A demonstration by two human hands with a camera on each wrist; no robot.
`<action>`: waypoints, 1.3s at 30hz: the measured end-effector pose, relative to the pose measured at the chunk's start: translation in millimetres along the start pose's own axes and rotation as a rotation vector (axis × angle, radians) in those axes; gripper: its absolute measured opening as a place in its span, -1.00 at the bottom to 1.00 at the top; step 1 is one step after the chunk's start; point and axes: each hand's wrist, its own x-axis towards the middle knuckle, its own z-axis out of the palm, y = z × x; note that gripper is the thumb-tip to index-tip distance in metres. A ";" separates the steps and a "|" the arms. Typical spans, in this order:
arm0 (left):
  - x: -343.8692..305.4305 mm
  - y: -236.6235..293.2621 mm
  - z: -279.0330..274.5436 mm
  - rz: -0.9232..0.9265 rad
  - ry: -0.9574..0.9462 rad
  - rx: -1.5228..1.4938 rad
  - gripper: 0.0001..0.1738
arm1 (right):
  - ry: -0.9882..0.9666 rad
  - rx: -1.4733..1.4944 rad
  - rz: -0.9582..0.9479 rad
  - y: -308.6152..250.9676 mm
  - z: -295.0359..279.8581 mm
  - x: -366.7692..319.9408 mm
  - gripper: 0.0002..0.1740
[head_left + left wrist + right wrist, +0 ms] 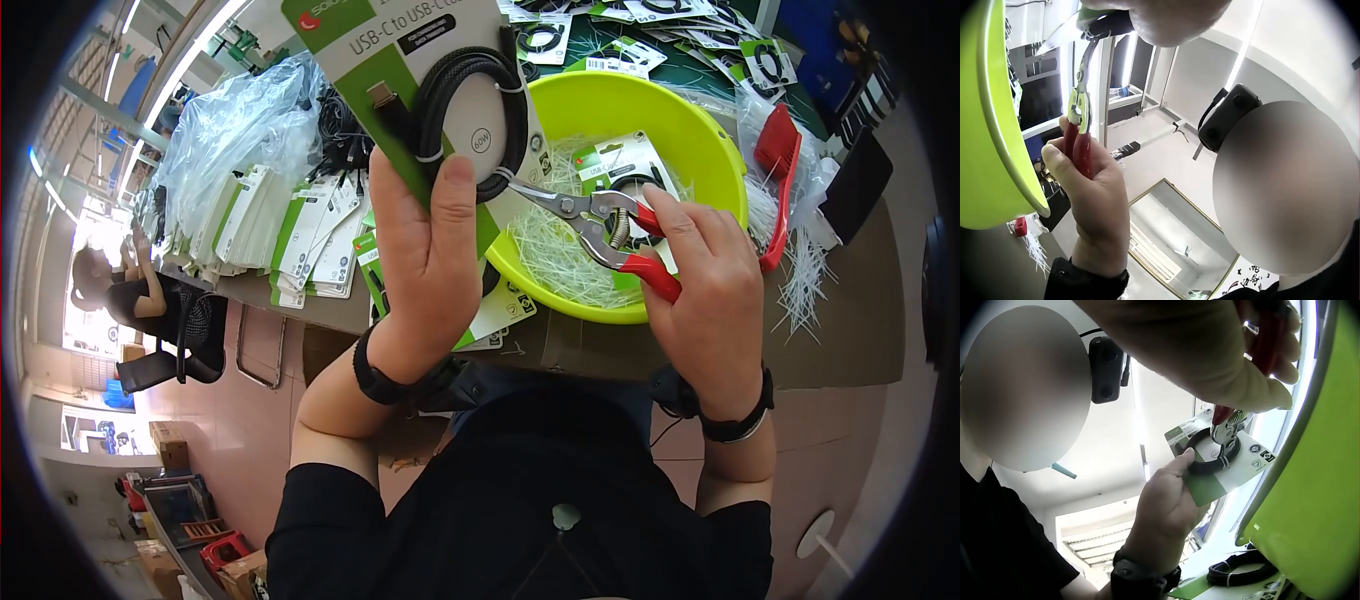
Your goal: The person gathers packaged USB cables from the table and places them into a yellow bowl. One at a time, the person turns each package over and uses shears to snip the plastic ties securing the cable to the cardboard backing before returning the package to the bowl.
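Note:
My left hand (pixel 430 255) holds a green and white USB-C cable card (pixel 350 60) up in front, thumb against its face. A coiled black braided cable (pixel 430 95) is fastened to the card with thin white ties. In my right hand (pixel 705 275) are red-handled cutting pliers (pixel 570 205), fingers around the handles. Their tips reach the lower right of the coil, right at a tie. The right wrist view shows the pliers over the coil, with the left thumb pressing on the cable card (pixel 1241 475).
A lime-green basin (pixel 700 120) beneath holds white tie clippings and another carded cable (pixel 625 165). Right of it lies a red brush (pixel 778 150) beside more clippings. Stacked cards (pixel 320 235) and a plastic bag (pixel 250 130) sit left. Another person (pixel 145 290) sits farther left.

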 end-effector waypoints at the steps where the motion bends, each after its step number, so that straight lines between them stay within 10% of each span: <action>1: -1.0 -1.0 1.6 0.067 0.018 0.011 -0.67 | 0.001 0.000 0.001 -1.2 -0.2 0.5 -0.38; 14: 5.7 4.6 1.7 0.213 -0.101 0.315 -0.70 | -0.016 -0.073 -0.098 9.5 -9.3 13.5 -0.37; 17: 15.5 22.3 6.4 -0.330 0.088 -0.534 -0.74 | -0.138 0.215 -0.028 18.8 -6.3 15.9 -0.39; 22: 10.5 17.0 10.0 -0.491 0.091 -0.744 -0.67 | 0.074 0.641 0.113 -7.1 8.9 22.3 -0.51; 25: -12.9 -5.8 13.2 -0.342 -0.087 -0.513 -0.72 | 0.164 0.499 -0.083 -24.2 14.7 26.8 -0.57; 29: -13.0 3.8 29.9 -0.338 0.121 -0.451 -0.70 | 0.249 0.481 -0.097 -28.8 34.9 25.9 -0.65; 39: 8.2 3.4 -124.9 -0.605 0.005 0.004 -0.54 | 0.266 0.824 0.319 23.7 15.4 11.4 -0.66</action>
